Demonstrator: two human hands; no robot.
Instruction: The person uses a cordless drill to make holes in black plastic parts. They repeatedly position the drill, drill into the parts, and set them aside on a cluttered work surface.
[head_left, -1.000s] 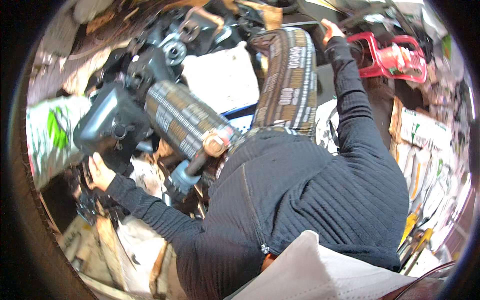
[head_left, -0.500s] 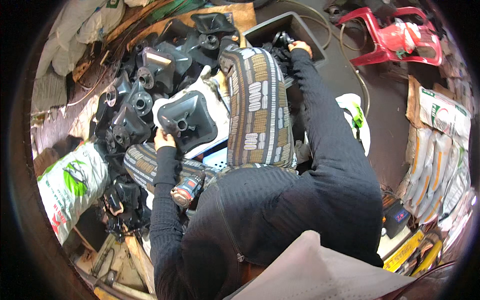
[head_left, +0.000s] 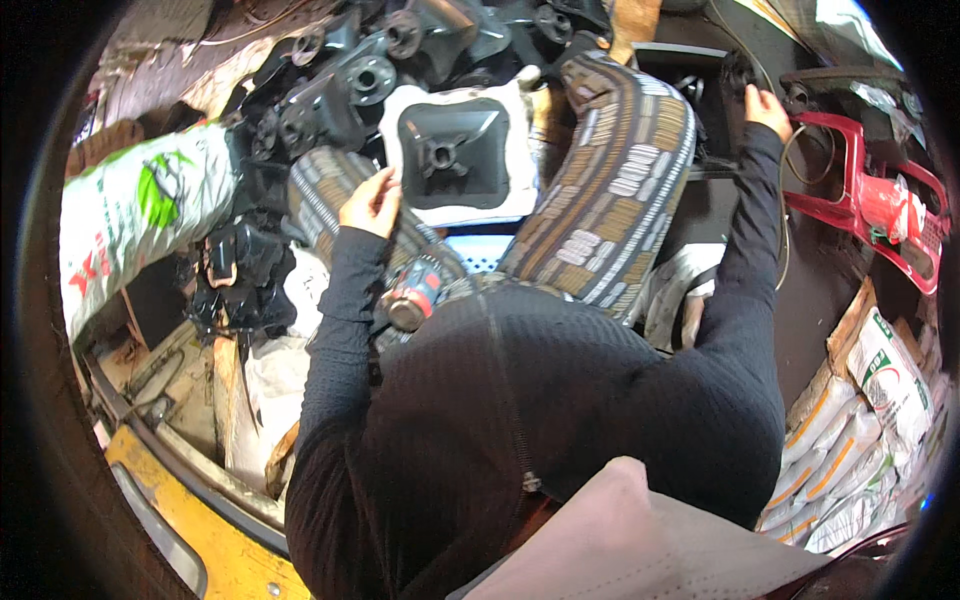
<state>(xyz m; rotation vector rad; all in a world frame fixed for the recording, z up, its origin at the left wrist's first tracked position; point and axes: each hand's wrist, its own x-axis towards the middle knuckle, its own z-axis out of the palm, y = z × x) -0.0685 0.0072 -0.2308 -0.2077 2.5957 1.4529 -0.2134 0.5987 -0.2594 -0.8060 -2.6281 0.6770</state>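
Head view: left hand (head_left: 372, 203) grips the edge of a black funnel-shaped part (head_left: 447, 152) resting on white cloth (head_left: 505, 110) between the knees. Right hand (head_left: 766, 108) reaches a black tray (head_left: 690, 85); finger state cannot be told.

Moulded part (head_left: 447, 150): matt black plastic, smooth. Trousers (head_left: 620, 190): woven patterned cloth. Frame (head_left: 870, 205): glossy red plastic. Sack (head_left: 140, 215): shiny woven plastic.
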